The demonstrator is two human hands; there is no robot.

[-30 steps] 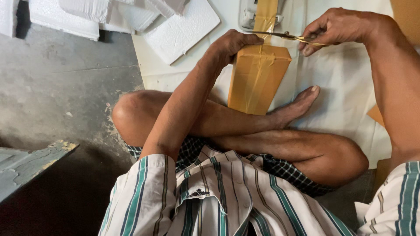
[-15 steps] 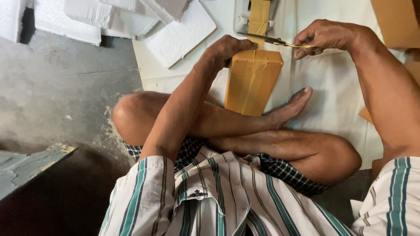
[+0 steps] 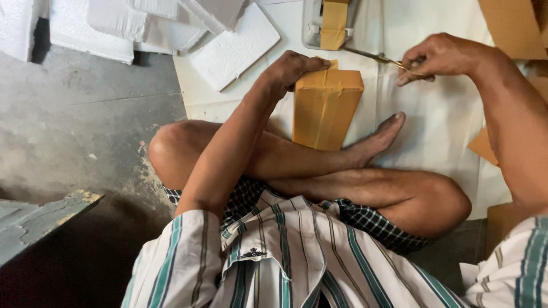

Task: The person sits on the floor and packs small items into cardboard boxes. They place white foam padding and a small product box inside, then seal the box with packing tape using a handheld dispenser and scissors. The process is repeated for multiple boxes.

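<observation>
I sit cross-legged on the floor with a box wrapped in brown tape (image 3: 326,108) standing against my shin. My left hand (image 3: 292,69) presses on the box's top left corner, fingers curled over the taped edge. My right hand (image 3: 438,57) is closed on the handles of a pair of scissors (image 3: 377,57), whose blades point left toward the strip of brown tape (image 3: 333,23) that runs from the box up to a tape dispenser (image 3: 313,25).
A white sheet (image 3: 439,125) covers the floor under the box. White foam pieces (image 3: 228,40) lie stacked at the upper left. Brown cardboard pieces (image 3: 511,25) sit at the upper right and right edge. Bare grey concrete (image 3: 80,131) lies to the left.
My right hand with the scissors has dropped lower and nearer the box. The left hand has stayed on the box's top edge.
</observation>
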